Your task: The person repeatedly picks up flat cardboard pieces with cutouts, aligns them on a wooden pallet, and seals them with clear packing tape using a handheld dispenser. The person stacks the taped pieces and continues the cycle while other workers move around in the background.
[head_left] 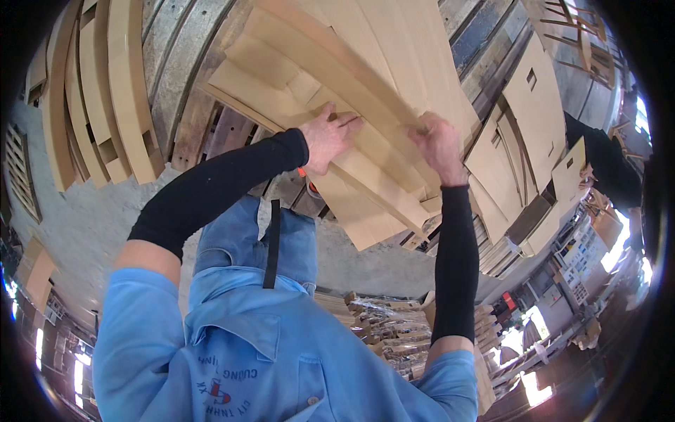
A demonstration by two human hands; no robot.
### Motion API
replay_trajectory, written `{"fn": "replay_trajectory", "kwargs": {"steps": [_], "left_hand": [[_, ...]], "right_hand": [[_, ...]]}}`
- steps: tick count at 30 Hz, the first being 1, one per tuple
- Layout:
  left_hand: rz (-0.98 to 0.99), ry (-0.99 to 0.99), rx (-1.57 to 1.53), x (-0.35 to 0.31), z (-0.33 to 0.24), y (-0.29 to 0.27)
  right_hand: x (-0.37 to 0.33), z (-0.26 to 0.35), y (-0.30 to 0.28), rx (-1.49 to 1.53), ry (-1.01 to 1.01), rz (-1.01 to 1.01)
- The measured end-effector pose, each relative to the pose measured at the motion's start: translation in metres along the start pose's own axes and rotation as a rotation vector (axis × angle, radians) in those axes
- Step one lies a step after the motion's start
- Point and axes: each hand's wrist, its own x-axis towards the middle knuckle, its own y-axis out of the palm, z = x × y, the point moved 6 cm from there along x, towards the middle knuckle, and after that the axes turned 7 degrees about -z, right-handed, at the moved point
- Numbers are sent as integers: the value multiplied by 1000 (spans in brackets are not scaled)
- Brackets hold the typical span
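In front of me lies a long, partly folded cardboard box [295, 60], set at a slant with its side walls raised. My left hand [332, 137] rests on its near edge, fingers stretched out over the cardboard and thumb apart. My right hand [439, 144] is closed at the box's right end, its fingers curled on the raised wall. The tips of the right fingers are hidden against the cardboard. Beneath and behind the box are flat cardboard sheets [415, 42]. Black sleeves cover both my forearms.
Several long folded cardboard boxes [126, 91] stand at the left. Slatted wooden pallets [179, 77] lie under the work. More cut cardboard sheets [531, 105] are stacked at the right, near a person in dark clothes [608, 158]. Wrapped bundles [394, 330] lie behind me.
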Motion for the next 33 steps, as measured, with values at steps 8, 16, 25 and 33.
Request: {"fn": "replay_trajectory", "kwargs": {"steps": [8,16,25,33], "left_hand": [[-95,-39,-158,14,15,-14],[-481,192,232,-28,23,-9],[-1029,203,84,27,23,-66],[-1214,-22,10,58,24,-49]], "right_hand": [[-65,40,63,17,-65,-134],[-58,31,77,241,-22,-54],[-38,8,53,586,53,33],[-28,-2,53,321,30,-47]]}}
